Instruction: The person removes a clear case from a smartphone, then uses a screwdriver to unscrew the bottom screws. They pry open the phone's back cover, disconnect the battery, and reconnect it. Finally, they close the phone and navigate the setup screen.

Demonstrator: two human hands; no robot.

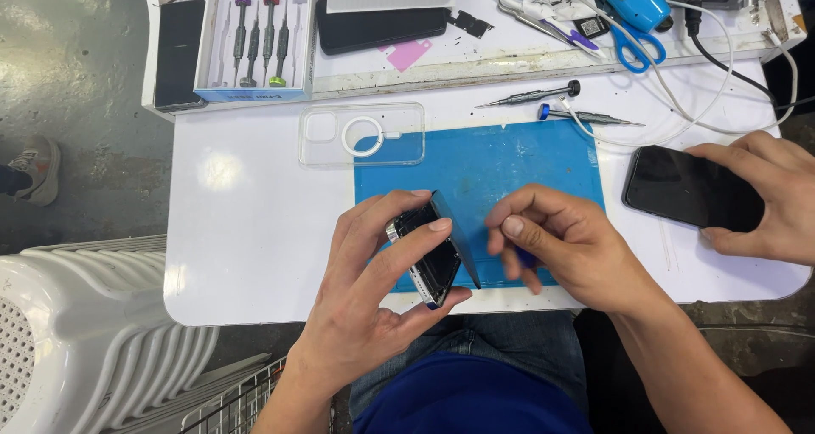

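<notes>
My left hand (373, 298) grips a dark smartphone (431, 252) by its sides, above the near edge of a blue work mat (509, 162). The phone's screen panel is lifted at an angle from its body, so the inside shows. My right hand (556, 243) is just right of the phone, fingers pinched on a small blue tool that is mostly hidden and blurred. Another person's hand (772, 196) at the right edge holds a second black phone (679, 184) flat on the white table (246, 230).
A clear phone case (361, 134) lies beyond the mat. Two small screwdrivers (543, 95) lie at the mat's far side. A raised shelf holds a screwdriver set box (253, 39), dark phones, blue-handled scissors (632, 48) and cables. Stacked white plastic chairs (76, 332) stand at left.
</notes>
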